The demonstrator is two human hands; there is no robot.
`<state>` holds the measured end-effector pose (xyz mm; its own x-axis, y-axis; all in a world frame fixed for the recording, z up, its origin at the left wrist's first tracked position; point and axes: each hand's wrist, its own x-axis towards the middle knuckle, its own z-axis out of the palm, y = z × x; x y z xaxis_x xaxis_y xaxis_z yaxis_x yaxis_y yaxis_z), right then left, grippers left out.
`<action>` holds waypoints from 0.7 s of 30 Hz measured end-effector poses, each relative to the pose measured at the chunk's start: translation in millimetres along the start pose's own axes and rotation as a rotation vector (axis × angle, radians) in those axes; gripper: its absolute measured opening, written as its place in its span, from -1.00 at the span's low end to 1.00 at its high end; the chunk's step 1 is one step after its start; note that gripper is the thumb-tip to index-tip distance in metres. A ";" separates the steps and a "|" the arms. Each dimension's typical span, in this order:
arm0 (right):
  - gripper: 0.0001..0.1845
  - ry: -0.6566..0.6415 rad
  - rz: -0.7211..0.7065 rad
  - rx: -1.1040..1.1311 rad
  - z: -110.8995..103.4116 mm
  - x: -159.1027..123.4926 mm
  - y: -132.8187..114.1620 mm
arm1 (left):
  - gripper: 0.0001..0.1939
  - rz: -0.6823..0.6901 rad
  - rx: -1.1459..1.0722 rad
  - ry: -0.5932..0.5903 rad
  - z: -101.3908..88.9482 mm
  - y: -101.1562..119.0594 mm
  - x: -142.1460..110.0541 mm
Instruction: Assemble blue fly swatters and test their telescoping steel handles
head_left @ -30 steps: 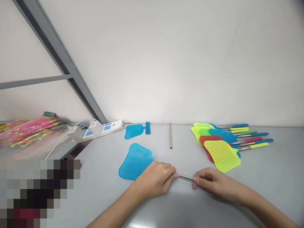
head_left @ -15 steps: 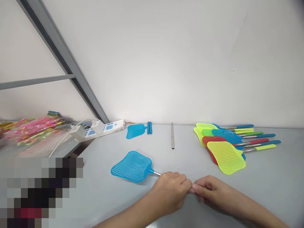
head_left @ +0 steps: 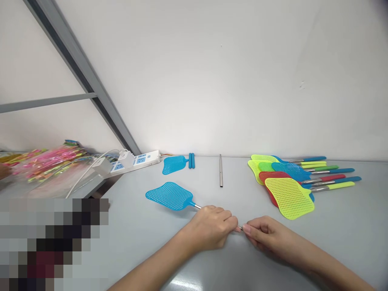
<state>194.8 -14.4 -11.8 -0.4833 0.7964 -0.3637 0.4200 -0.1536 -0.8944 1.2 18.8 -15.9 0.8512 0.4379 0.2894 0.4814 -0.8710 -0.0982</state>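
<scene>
Landmark for these notes: the loose metal rod point(head_left: 221, 171), flat on the grey table point(head_left: 127, 232). From my remote seat I find the blue swatter point(head_left: 169, 196) on the near side of that rod, its mesh head out to the rod's left, tilted and apparently clear of the tabletop.

Grip: my left hand point(head_left: 212, 227) is wrapped round the slim shaft point(head_left: 197, 206), knuckles up, fingers curled in. My right hand point(head_left: 268, 236) pinches at the shaft's far end, thumb against fingertips (how much metal sits inside that pinch I cannot tell). Both hands work nearer to me than the loose rod, the right one off to its right.

Handling, as I judge it: light overall, with a thin, springy head that would flex if pressed and a stiff shaft, smooth enough to slip or roll under dry fingers. The likely weak spot is the narrow neck where plastic meets metal. I favour a firm hold on the metal just behind that neck, with no squeezing of the mesh.

Also noted: a second blue swatter point(head_left: 175, 165) left of the loose rod, and a multicoloured swatter pile point(head_left: 289, 198) to its right.
</scene>
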 end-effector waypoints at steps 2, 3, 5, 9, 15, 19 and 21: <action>-0.50 0.001 0.006 -0.014 -0.2 0.4 -1.2 | -0.84 -0.005 -0.004 0.007 -0.5 -1.0 -0.5; -0.49 0.002 0.007 -0.021 -0.3 0.6 -1.6 | -0.83 -0.009 -0.007 0.008 -0.8 -1.4 -0.7; -0.49 0.006 0.002 -0.038 -0.7 0.5 -2.3 | -0.81 -0.018 -0.016 0.009 -1.8 -1.9 -1.0; -0.51 0.002 -0.004 -0.046 -2.6 -1.6 -4.0 | -0.79 -0.018 -0.037 0.013 -4.6 -2.4 -1.2; -0.51 -0.014 0.008 -0.073 -6.7 -0.8 3.1 | -0.77 -0.037 -0.071 0.000 -2.0 -0.9 -0.2; -0.51 -0.022 0.038 -0.094 -9.7 0.4 7.5 | -0.73 -0.038 -0.119 0.015 3.0 1.2 1.7; -0.53 -0.029 0.043 -0.066 -10.3 -0.4 6.7 | -0.72 -0.035 -0.132 0.029 4.3 1.6 2.1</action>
<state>205.7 -9.7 -15.0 -0.4852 0.7727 -0.4093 0.4903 -0.1471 -0.8590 4.7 19.3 -19.6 0.8270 0.4637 0.3180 0.4777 -0.8777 0.0376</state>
